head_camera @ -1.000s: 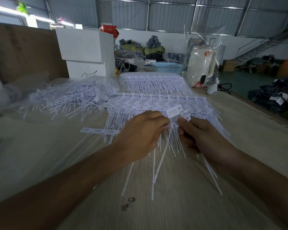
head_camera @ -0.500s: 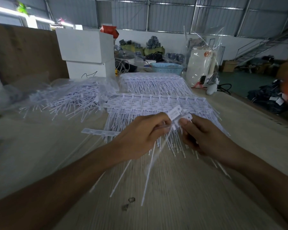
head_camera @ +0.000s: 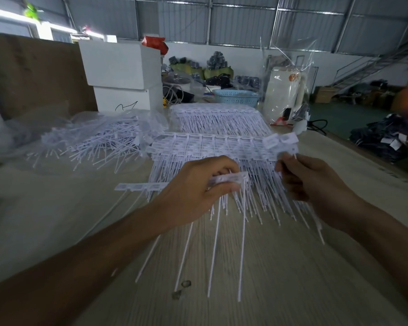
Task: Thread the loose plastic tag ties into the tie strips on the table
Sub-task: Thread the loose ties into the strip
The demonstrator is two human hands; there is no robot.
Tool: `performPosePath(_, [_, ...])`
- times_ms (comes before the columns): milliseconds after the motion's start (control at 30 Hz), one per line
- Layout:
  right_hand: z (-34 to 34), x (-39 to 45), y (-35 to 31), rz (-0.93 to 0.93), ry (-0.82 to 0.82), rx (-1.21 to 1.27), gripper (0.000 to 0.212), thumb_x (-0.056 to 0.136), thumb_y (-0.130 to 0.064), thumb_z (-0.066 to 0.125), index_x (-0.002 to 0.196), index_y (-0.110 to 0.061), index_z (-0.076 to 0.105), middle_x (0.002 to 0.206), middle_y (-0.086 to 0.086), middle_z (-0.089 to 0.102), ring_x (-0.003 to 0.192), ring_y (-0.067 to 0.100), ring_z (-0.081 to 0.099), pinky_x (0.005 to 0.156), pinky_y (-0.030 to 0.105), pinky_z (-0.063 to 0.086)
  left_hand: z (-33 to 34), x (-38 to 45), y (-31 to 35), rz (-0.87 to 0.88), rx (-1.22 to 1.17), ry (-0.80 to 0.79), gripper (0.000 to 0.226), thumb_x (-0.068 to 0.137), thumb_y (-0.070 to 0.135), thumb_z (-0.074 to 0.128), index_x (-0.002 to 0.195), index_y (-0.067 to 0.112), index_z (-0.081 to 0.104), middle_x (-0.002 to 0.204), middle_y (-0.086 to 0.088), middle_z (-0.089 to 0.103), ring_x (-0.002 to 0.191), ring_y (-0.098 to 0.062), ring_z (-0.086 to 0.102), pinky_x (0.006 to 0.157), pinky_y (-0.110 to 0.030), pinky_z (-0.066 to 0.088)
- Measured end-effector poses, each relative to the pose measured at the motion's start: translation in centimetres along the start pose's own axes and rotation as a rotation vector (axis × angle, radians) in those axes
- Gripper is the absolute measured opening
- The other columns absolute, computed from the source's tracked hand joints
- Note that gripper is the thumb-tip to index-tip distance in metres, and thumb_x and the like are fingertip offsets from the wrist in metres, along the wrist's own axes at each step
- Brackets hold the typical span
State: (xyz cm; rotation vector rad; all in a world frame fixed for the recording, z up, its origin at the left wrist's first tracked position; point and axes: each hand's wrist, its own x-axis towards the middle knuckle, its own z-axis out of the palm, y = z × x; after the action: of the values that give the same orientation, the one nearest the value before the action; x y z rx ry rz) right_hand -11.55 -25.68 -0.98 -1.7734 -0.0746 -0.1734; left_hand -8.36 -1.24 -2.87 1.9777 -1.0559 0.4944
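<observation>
My left hand (head_camera: 198, 187) grips a white tie strip (head_camera: 142, 186) at table centre; the strip's heads stick out left and right of the fingers and several long thin tails hang down toward me. My right hand (head_camera: 313, 182) pinches white tag ties (head_camera: 280, 141) whose flat heads stand up above the fingertips, tails trailing down past the wrist. The hands are apart, about a hand's width. Behind them lies a stacked pile of tie strips (head_camera: 212, 147). A heap of loose ties (head_camera: 99, 142) in clear plastic lies at the left.
A second pile of strips (head_camera: 217, 118) sits further back. Two stacked white boxes (head_camera: 120, 74), a blue basket (head_camera: 236, 96) and a white bagged appliance (head_camera: 285, 90) stand at the table's far end. The wooden table's edge (head_camera: 372, 161) runs along the right.
The hands, close together a second ago, have drawn apart. My right hand moved right and up with its ties. The left hand's strip now hangs level with its tails spread.
</observation>
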Motion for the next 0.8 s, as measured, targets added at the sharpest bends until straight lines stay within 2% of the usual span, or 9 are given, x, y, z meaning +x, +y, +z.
performPosePath(100, [2.2, -0.9, 0.0, 0.093, -0.113, 0.113, 0.032, 0.104, -0.034, 0.046, 0.085, -0.014, 0.062, 0.061, -0.003, 0.027, 0.048, 0.010, 0.023, 0.041, 0.020, 0.020, 0.0, 0.0, -0.1, -0.028, 0.004, 0.048, 0.021, 0.085, 0.022, 0.078, 0.103, 0.014, 0.072, 0.088, 0.014, 0.071, 0.083, 0.007, 0.064, 0.072, -0.006, 0.045])
performPosePath(200, [4.0, -1.8, 0.1, 0.175, -0.150, 0.119, 0.036, 0.103, -0.041, 0.048, 0.074, -0.022, 0.058, 0.057, -0.003, 0.032, 0.042, 0.008, 0.023, 0.037, 0.016, 0.019, 0.4, 0.0, 0.0, -0.063, -0.009, 0.064, 0.024, 0.079, 0.023, 0.084, 0.098, 0.017, 0.070, 0.084, 0.016, 0.069, 0.083, 0.008, 0.064, 0.072, -0.004, 0.043])
performPosePath(300, [4.4, -2.0, -0.2, 0.200, -0.152, 0.113, 0.046, 0.099, -0.049, 0.051, 0.060, -0.026, 0.060, 0.057, -0.003, 0.034, 0.044, 0.009, 0.022, 0.041, 0.018, 0.015, 0.5, 0.0, 0.1, -0.059, 0.005, 0.088, 0.024, 0.077, 0.023, 0.085, 0.094, 0.016, 0.069, 0.084, 0.017, 0.069, 0.082, 0.005, 0.064, 0.070, -0.005, 0.044])
performPosePath(367, [4.3, -2.0, -0.4, 0.239, -0.182, 0.140, 0.049, 0.095, -0.055, 0.054, 0.057, -0.024, 0.061, 0.055, -0.005, 0.033, 0.044, 0.009, 0.021, 0.040, 0.019, 0.015, 0.5, 0.1, 0.3, -0.048, 0.032, 0.117, 0.025, 0.076, 0.025, 0.086, 0.092, 0.016, 0.069, 0.084, 0.016, 0.068, 0.080, 0.002, 0.063, 0.068, -0.007, 0.043])
performPosePath(500, [4.5, -2.2, -0.2, 0.244, -0.269, 0.170, 0.037, 0.093, -0.044, 0.061, 0.082, -0.010, 0.053, 0.059, -0.003, 0.026, 0.045, 0.008, 0.018, 0.038, 0.019, 0.015, 0.5, 0.3, 0.4, -0.041, 0.049, 0.134, 0.026, 0.075, 0.026, 0.086, 0.091, 0.014, 0.070, 0.084, 0.010, 0.067, 0.078, 0.000, 0.061, 0.070, -0.011, 0.044])
performPosePath(567, [4.5, -2.1, 0.0, 0.227, -0.254, 0.207, 0.030, 0.092, -0.037, 0.062, 0.076, -0.013, 0.052, 0.055, -0.005, 0.027, 0.043, 0.006, 0.018, 0.037, 0.018, 0.013, 0.3, 0.3, 0.2, -0.043, 0.041, 0.091, 0.024, 0.079, 0.026, 0.083, 0.098, 0.015, 0.072, 0.090, 0.008, 0.071, 0.083, -0.002, 0.064, 0.072, -0.012, 0.047])
performPosePath(700, [4.1, -1.7, -0.3, 0.214, -0.192, 0.286, 0.025, 0.082, -0.039, 0.064, 0.072, -0.018, 0.055, 0.057, -0.005, 0.023, 0.044, 0.008, 0.015, 0.041, 0.019, 0.009, -0.2, 0.1, -0.2, -0.042, 0.099, 0.020, 0.030, 0.087, 0.021, 0.077, 0.115, 0.017, 0.070, 0.103, 0.007, 0.073, 0.094, -0.002, 0.065, 0.081, -0.015, 0.048])
performPosePath(800, [4.1, -1.8, -0.3, 0.204, -0.186, 0.272, 0.026, 0.084, -0.039, 0.063, 0.072, -0.019, 0.053, 0.059, -0.004, 0.022, 0.046, 0.009, 0.014, 0.041, 0.020, 0.009, -0.3, 0.0, -0.6, -0.107, 0.158, 0.032, 0.025, 0.087, 0.026, 0.076, 0.111, 0.025, 0.071, 0.097, 0.011, 0.072, 0.087, -0.005, 0.066, 0.080, -0.033, 0.053])
